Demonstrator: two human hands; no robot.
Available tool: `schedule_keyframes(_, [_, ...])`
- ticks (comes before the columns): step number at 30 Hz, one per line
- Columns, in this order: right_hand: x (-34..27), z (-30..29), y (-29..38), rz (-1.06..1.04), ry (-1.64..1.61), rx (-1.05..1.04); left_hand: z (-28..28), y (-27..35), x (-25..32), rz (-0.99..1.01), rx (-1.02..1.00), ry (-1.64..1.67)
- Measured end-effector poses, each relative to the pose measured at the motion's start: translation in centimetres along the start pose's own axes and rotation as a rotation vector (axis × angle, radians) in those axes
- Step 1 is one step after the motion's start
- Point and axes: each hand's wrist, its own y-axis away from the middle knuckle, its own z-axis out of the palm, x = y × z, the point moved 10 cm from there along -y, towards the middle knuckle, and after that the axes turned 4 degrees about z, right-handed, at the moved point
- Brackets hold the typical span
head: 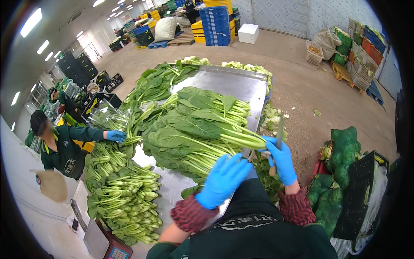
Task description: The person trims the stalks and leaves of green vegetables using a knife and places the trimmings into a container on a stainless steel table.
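My right hand [282, 158], in a blue glove, grips a knife [280, 131] by its handle, blade pointing up, and its fingers touch the stem end of a leafy green bunch [245, 137]. My left hand [224, 181], also gloved in blue, rests with spread fingers on or just over the stems of the large pile of leafy greens [194, 126]. That pile lies on a stainless steel table [226, 79], leaves to the left and stems to the right. More greens with trimmed stem ends [129, 197] are heaped at the table's left side.
A co-worker [64, 145] at the left reaches a gloved hand to the greens. A scale [106, 242] stands at lower left. Green net sacks [343, 158] and a black crate [355, 194] are at the right. Trimmings [271, 118] lie beside the table; stacked blue crates [215, 26] stand behind.
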Motion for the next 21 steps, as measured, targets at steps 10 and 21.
schedule_keyframes(10, [-3.2,-5.3,7.0,-0.028,0.038,0.081,4.0,-9.1,4.3,0.025,-0.078,0.19])
schedule_keyframes(21, [-6.4,-3.3,10.3,-0.431,0.999,0.107,4.8,-6.9,3.6,-0.233,-0.054,0.592])
